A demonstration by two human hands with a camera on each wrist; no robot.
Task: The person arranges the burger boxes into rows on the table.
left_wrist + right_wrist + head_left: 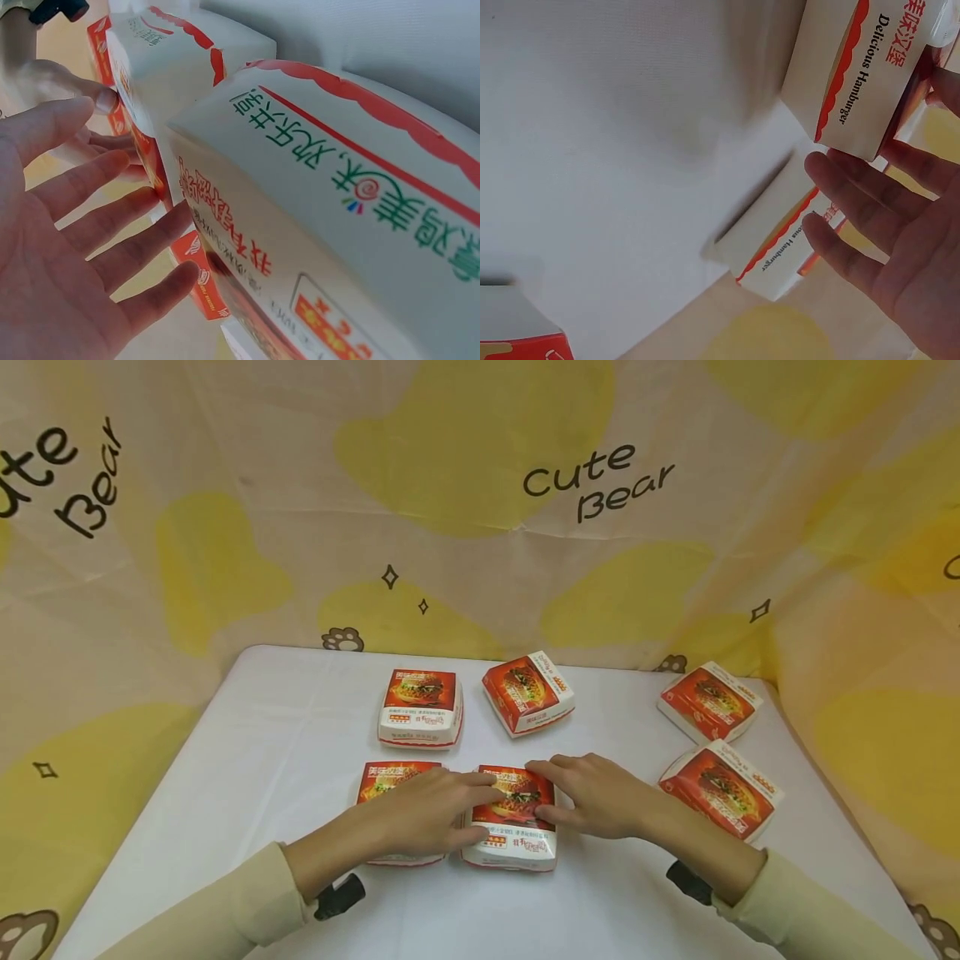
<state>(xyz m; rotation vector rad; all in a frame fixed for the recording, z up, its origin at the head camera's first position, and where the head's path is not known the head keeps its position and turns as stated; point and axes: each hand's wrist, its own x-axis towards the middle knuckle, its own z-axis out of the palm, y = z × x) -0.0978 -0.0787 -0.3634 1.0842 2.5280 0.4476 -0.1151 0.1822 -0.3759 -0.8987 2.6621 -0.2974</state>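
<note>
A red-and-white hamburger box lies on the table in front of me, between my two hands. My left hand reaches across a second hamburger box, and its fingertips come over the first box's left side. Its fingers are spread and nearly straight in the left wrist view. From the other side, my right hand has its fingers at the first box's right edge and top. In the right wrist view the fingers of that hand are loosely extended beside a box. Whether the fingertips press the lid is hard to tell.
Farther back stand two more hamburger boxes, one straight and one turned. At the right, an angled box sits behind another box, close to my right forearm. A patterned cloth hangs behind the white table.
</note>
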